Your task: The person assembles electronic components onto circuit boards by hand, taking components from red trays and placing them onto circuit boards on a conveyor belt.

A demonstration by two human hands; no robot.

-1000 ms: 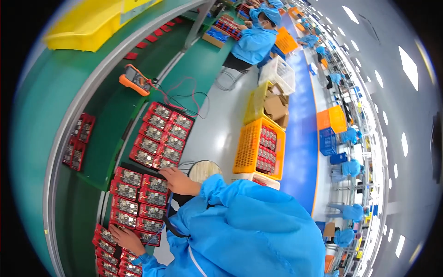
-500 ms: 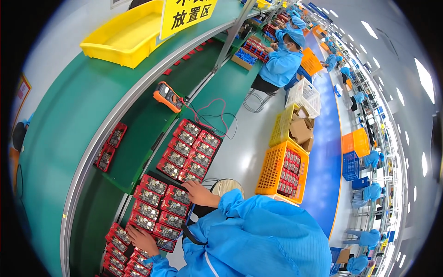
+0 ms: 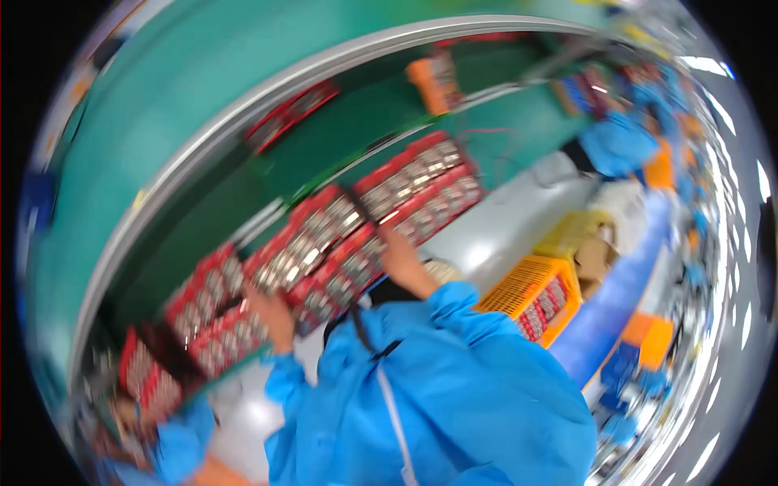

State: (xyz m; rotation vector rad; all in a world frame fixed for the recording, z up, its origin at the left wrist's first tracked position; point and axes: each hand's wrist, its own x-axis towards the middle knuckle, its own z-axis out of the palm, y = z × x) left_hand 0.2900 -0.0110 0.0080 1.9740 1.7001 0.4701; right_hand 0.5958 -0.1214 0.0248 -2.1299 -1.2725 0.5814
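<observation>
Workshop floor (image 3: 478,247) pale and glossy along the near right; green counter (image 3: 531,125) runs diagonally from near left to far right, with a curved grey rail (image 3: 389,36) beyond it on the far side. Whole view motion-blurred; fine detail unreliable.

Red-framed circuit boards (image 3: 288,263) lie in several grouped rows on the counter. Middle group sits in front of the person, between the two hands; right-hand group (image 3: 413,182) lies just beyond it, left-hand group (image 3: 215,300) just beside it.

Left hand (image 3: 274,316): at the near left part of the middle group, fingertips over the boards where it meets the left-hand group. Right hand (image 3: 403,261): at the near edge, by the gap between middle and right-hand groups. Fingers of both too smeared to tell whether apart, together or gripping a board; contact likewise cannot be told.

Surroundings: orange-cased meter (image 3: 433,85) on the far side of the counter; more red-framed pieces (image 3: 292,113) far left. To the right, orange crate (image 3: 506,287) containing red units, yellow crate (image 3: 559,235) with cardboard (image 3: 594,257) just beyond. One blue-clad co-worker (image 3: 617,146) at far right, another person in blue (image 3: 180,445) at near left.
</observation>
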